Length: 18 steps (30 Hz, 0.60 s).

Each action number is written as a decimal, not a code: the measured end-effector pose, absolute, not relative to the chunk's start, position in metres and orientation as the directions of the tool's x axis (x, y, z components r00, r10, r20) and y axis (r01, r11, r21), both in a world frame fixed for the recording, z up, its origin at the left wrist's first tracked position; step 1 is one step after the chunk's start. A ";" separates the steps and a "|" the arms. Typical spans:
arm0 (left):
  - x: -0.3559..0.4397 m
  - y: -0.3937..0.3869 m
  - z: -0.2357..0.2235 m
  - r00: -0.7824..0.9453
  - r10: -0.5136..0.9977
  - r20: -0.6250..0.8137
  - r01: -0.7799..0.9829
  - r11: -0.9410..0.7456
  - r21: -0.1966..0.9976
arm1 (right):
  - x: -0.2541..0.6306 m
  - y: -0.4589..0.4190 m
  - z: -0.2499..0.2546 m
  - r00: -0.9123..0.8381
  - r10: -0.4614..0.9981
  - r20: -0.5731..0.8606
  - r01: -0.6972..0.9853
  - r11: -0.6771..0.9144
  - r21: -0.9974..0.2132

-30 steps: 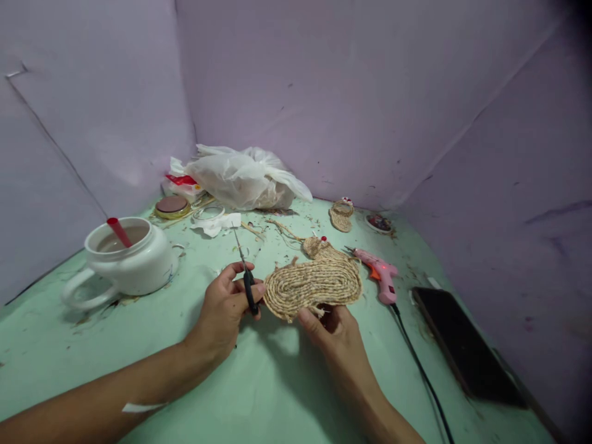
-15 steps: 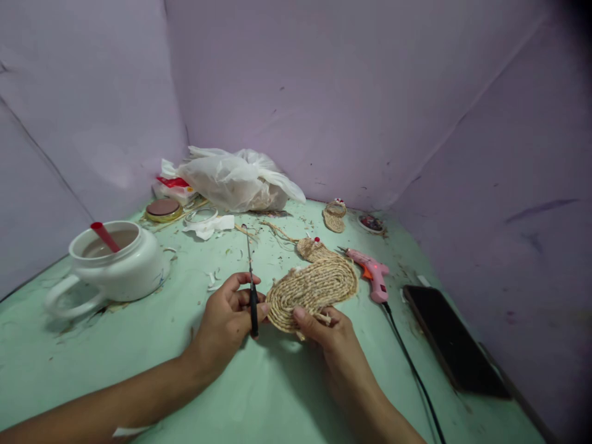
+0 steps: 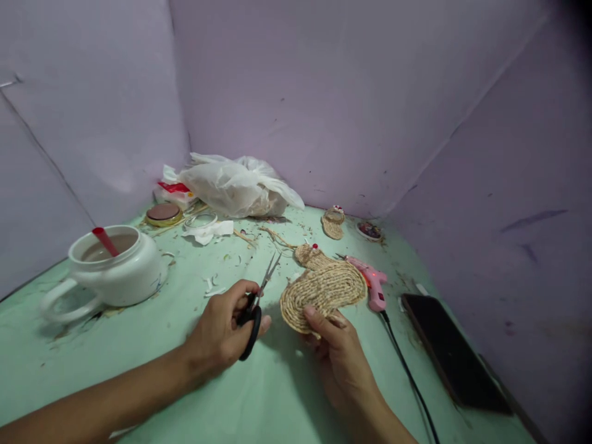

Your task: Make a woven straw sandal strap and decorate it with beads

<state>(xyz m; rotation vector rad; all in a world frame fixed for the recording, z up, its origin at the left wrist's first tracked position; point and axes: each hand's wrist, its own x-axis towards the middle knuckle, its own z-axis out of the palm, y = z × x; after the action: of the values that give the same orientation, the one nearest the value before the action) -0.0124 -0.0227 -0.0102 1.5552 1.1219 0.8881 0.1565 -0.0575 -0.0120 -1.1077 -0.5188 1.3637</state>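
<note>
Your left hand (image 3: pixel 226 324) has its grip closed around the black handles of the scissors (image 3: pixel 254 330), whose blades stand slightly apart and point away from you. Your right hand (image 3: pixel 340 354) pinches the coiled fibre sole (image 3: pixel 321 290) at its near edge, thumb on top and fingers curled underneath. The sole is in front of you, near the middle of the desk (image 3: pixel 148 348), its flat face turned towards you and a shadow beneath it; the scissors are just to its left, apart from it.

Just beyond the sole you have a smaller woven piece (image 3: pixel 308 256) with a red bead on it, partly hidden by the sole. To the right lies a pink glue gun (image 3: pixel 374 280), its black cord (image 3: pixel 409 367) running towards you, and farther right a dark phone (image 3: pixel 456 354). At the back you see a little woven slipper (image 3: pixel 333 225) beside a small dish (image 3: pixel 369 231) with dark and reddish contents. On your left stands a white mug (image 3: pixel 132 280) with a red stick (image 3: pixel 105 242) in it. A whitish plastic bag (image 3: pixel 235 188) sits against the back wall, with white scraps (image 3: pixel 213 287) lying nearer your left hand.
</note>
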 end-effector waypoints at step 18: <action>-0.025 -0.024 -0.015 0.491 0.815 0.308 0.602 -0.573 0.557 | 0.145 -0.065 -0.026 0.322 0.928 -0.186 -0.293 -0.089 -0.952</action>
<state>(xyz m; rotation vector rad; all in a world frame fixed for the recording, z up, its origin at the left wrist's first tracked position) -0.0253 -0.0238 -0.0147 2.3642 1.1815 0.7823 0.1451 -0.0654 -0.0255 -1.2487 -0.6799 1.1616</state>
